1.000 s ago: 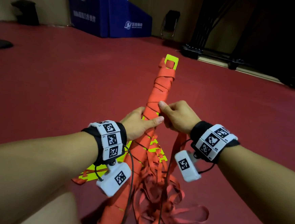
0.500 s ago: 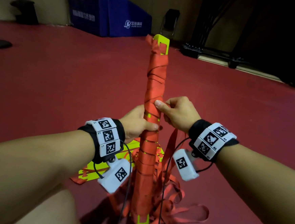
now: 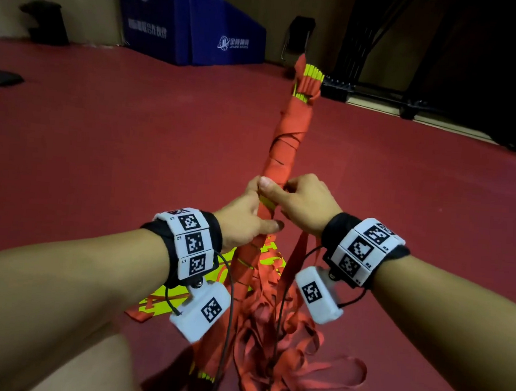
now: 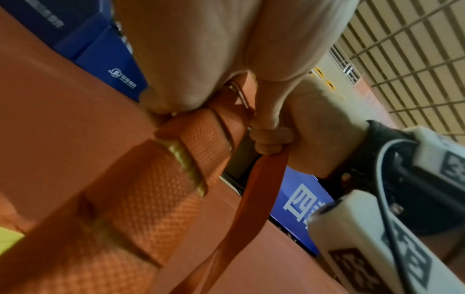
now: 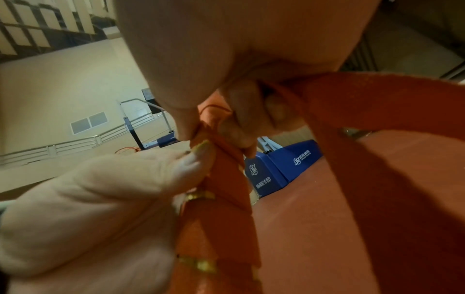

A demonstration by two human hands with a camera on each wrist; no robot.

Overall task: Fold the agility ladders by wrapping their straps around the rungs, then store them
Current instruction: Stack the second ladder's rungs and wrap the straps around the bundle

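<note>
A bundle of yellow rungs wrapped in orange strap [image 3: 288, 142] stands nearly upright in front of me, its top leaning slightly right. My left hand [image 3: 249, 213] grips the bundle at its middle, thumb across the front. My right hand [image 3: 299, 198] pinches the orange strap [image 4: 254, 191] against the bundle just above the left thumb. The free strap hangs down from the right hand to a loose orange heap [image 3: 285, 345] on the floor. In the right wrist view the strap [image 5: 377, 139] loops past the right fingers [image 5: 241, 119].
More yellow rungs with orange straps [image 3: 161, 305] lie on the red floor [image 3: 99, 152] below my left wrist. A blue padded base [image 3: 189, 26] stands at the back wall. Dark equipment frames [image 3: 413, 93] line the back right.
The bundle has turned about its long axis, so the rung ends now show edge-on at the top, which leans right. Both hands have stayed at its middle.
</note>
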